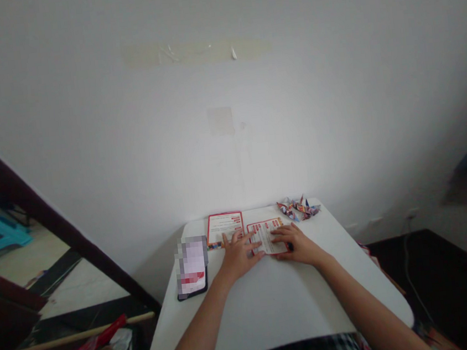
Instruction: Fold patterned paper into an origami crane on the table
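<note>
Two hands (238,255) (301,247), palms down; fingers (281,239) on paper (267,245)

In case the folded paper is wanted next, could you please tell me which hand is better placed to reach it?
Probably the right hand: the folded paper lies just beyond it, while the left hand is farther off, nearer the phone.

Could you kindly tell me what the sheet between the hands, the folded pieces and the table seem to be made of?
Sheet: probably paper, printed, finish unclear; it looks thin and lies flat.
Folded pieces: likely paper, colourfully printed, judging by their creases and points.
Table: perhaps plastic or laminate, matt-looking, as its white top appears smooth.
</note>
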`<state>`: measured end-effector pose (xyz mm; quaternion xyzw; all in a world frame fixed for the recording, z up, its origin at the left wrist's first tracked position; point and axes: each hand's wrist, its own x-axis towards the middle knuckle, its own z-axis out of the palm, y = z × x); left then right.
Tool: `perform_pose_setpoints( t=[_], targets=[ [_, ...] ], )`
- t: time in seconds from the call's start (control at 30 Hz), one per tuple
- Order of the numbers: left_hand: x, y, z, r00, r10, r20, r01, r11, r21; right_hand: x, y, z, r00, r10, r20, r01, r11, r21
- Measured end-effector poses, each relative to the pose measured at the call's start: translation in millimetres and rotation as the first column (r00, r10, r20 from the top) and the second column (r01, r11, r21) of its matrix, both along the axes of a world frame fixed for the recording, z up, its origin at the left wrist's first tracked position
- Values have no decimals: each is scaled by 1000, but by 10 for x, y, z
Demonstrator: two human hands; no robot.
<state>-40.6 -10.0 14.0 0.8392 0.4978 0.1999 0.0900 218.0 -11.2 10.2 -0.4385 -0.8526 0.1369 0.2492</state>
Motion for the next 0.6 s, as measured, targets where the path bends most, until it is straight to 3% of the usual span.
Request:
perform_pose_setpoints(
  t=[0.3,0.43,0.6],
  targets=[
    [-15,-6,50,999,6,45,-5,1000,-13,19,96,-92,997,-22,-69,27,998,61],
    [-21,5,48,997,-3,74,1,1000,29,17,127,-100,986,-78,-145,89,994,65],
    [6,83,-41,989,75,129,-81,996,38,-39,103,-93,958,-189,-215,204,978,51]
  ],
)
